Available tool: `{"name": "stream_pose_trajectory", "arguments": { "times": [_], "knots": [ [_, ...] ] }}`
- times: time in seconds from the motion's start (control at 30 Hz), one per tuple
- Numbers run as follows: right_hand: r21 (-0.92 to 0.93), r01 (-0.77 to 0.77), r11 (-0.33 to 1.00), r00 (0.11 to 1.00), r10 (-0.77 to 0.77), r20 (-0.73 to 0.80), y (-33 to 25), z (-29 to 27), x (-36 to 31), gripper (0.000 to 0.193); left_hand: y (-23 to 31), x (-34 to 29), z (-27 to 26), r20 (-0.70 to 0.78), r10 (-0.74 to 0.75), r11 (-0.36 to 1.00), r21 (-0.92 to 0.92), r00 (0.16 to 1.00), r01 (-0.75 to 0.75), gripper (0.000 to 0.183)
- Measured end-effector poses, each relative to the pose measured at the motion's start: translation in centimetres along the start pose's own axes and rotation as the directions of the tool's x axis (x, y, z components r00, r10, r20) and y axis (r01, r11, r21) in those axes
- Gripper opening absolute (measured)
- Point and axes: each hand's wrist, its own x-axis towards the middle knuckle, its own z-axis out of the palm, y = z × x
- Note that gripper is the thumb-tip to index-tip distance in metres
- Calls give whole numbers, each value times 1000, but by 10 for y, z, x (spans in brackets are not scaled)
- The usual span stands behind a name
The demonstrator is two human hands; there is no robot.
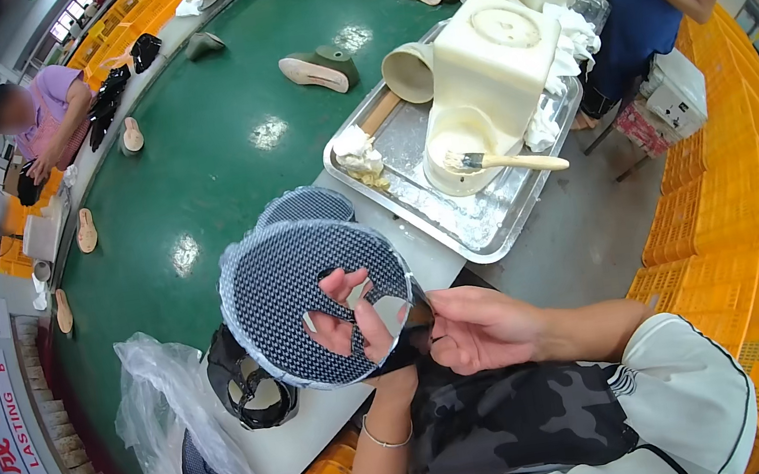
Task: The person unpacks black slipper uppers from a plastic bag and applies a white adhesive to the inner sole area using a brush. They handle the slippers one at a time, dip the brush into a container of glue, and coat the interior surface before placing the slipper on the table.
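A shoe upper (277, 300) of dark grey-blue woven mesh with a pale edge is held up before me, its underside toward me. My left hand (353, 323) is behind and inside it, supporting it, with some fingers showing through the cut-out openings. My right hand (484, 324) pinches the black edge at the upper's right side between thumb and fingers. Just beyond it lies another mesh upper (312, 205), partly hidden. A black upper (249, 381) rests on the table to the left, next to a clear plastic bag (153, 385) with a mesh upper in it.
A metal tray (489, 254) ahead right bears a cream glue container (495, 56) with a brush (524, 161) across its opening. Shoe lasts (317, 69) stand on the green conveyor (222, 152). Co-workers sit far left and far right; orange crates (715, 209) line the right.
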Motion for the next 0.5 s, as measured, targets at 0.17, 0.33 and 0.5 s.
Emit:
{"name": "stream_pose_trajectory", "arguments": {
  "times": [0.17,0.33,0.5],
  "knots": [
    [-120,125,985,992,-124,14,-39,13,22,18,-9,11,-28,235,309,837,393,922,-381,54],
    [-451,420,788,897,-434,77,-126,45,76,13,-23,41,-30,-17,242,904,368,970,-219,47],
    [-854,407,325,701,-710,64,-228,59,171,18,-42,65,-41,-221,293,886,429,930,-177,39]
  ]
}}
